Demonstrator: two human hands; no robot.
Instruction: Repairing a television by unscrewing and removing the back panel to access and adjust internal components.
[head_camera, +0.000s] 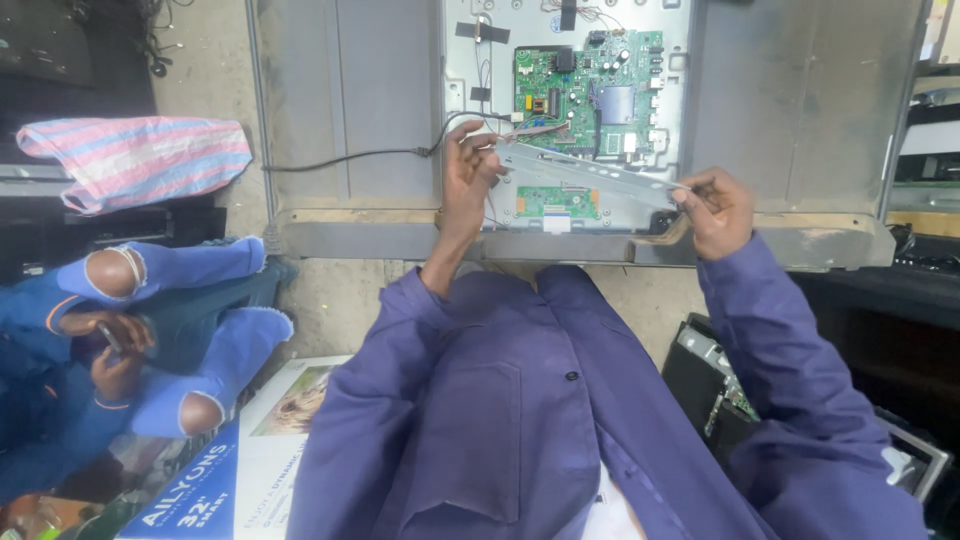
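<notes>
Nearest the lens, my purple work coat (520, 420) fills the lower field, its sleeves running up to both hands. My left hand (468, 170) pinches one end of a long grey metal strip (585, 172); my right hand (716, 208) pinches the other end, so each grip is closed on the strip. Held by its two ends, the strip stays level and clear of the parts beneath. It hangs just above the opened back of a flat television (600, 120), which lies face down on the surface so that its boards face upward. The green main board (590, 90) sits beyond the strip, a smaller green board (557, 202) just under it. A black cable (350, 158) trails left from the panel. At far left a seated person (110, 340) holds a phone, apart from my hands.
</notes>
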